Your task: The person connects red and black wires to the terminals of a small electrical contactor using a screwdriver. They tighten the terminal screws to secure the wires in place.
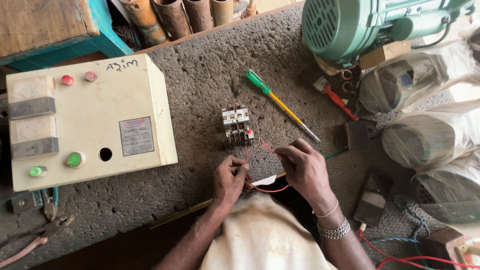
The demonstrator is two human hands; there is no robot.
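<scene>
**A:** What sits at the far left?

**B:** A cream metal control box [90, 117] lies flat on the grey, rough tabletop [200, 75]. Its lid is shut, so its inside is hidden. The lid carries two pink buttons, two green lights and one bare round hole. Pliers [47, 202] lie just beside its lower left corner. Rusty pipes [172, 17] stand in a row behind it.

**A:** And in the middle?

**B:** A small grey contactor [237, 125] rests on the tabletop. A thin red wire [267, 189] runs from it down toward the person. The left hand [230, 180] has its grip pressed together, pinching that wire just below the contactor. The right hand [305, 170] pinches the same wire between thumb and fingertips, a little to the right. The wire loops between the two grips.

**A:** What crowds the right side?

**B:** A green-handled screwdriver [280, 105] lies slanted beside the contactor. Behind it stands a green electric motor [350, 25]. Plastic-wrapped motors [425, 135] lie along the right edge, well apart from the hands.
</scene>
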